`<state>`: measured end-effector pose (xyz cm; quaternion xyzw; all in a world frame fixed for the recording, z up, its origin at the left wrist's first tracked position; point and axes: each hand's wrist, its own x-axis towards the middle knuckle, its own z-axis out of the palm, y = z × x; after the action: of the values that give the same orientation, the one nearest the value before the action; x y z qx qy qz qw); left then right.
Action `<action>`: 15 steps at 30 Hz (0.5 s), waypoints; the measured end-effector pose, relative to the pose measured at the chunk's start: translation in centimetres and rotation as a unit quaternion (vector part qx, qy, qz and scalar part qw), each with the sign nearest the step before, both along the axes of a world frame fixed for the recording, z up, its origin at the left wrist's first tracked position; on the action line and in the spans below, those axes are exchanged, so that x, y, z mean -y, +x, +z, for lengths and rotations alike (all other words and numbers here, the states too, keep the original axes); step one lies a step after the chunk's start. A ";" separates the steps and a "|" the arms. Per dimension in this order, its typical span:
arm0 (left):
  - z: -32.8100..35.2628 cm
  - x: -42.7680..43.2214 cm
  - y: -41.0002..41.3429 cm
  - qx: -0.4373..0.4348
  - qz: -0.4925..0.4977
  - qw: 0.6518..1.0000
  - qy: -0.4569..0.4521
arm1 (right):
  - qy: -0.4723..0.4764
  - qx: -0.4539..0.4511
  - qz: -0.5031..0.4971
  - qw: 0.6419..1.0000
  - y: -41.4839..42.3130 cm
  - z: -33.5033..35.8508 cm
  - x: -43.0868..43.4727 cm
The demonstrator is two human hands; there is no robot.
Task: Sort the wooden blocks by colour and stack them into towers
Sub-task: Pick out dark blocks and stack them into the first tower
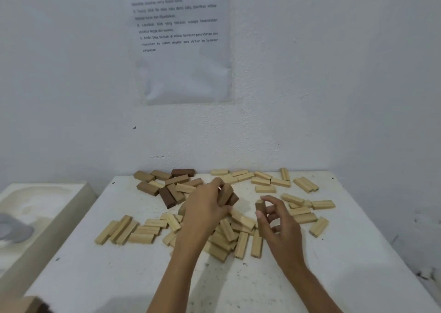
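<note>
— Where are the hands?
— Both are over the middle of the table. The left hand grips brown blocks, with the fingers curled round them; how many, I cannot tell. The right hand pinches one brown block upright.
— And the rest?
— A brown heap lies at the table's far edge, on the left. Pale blocks lie loose over its middle and far right.

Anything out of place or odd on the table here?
Yes: a pale block lies among the brown blocks gathered at the far left of the table, so that colour group is not clean. Nothing looks damaged, and no tower stands yet.
</note>
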<state>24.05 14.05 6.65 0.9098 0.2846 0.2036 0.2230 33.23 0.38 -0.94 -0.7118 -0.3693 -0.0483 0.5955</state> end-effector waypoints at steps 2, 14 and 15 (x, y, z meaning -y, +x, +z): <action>-0.6 1.2 -1.9 -0.035 -0.002 0.999 -0.017 | -0.026 -0.003 -0.003 1.000 -1.5 0.0 0.9; -2.9 8.7 -11.8 -0.184 0.003 0.980 -0.078 | -0.268 -0.006 -0.023 0.963 -11.5 0.3 7.4; -3.0 9.2 -12.4 -0.175 0.006 0.979 -0.099 | -0.283 0.005 -0.025 0.959 -12.1 0.3 7.8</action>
<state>11.69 4.88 3.61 0.9031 0.3434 0.0130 0.2575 21.13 -7.42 -0.62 -0.8599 -0.3529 0.0403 0.3666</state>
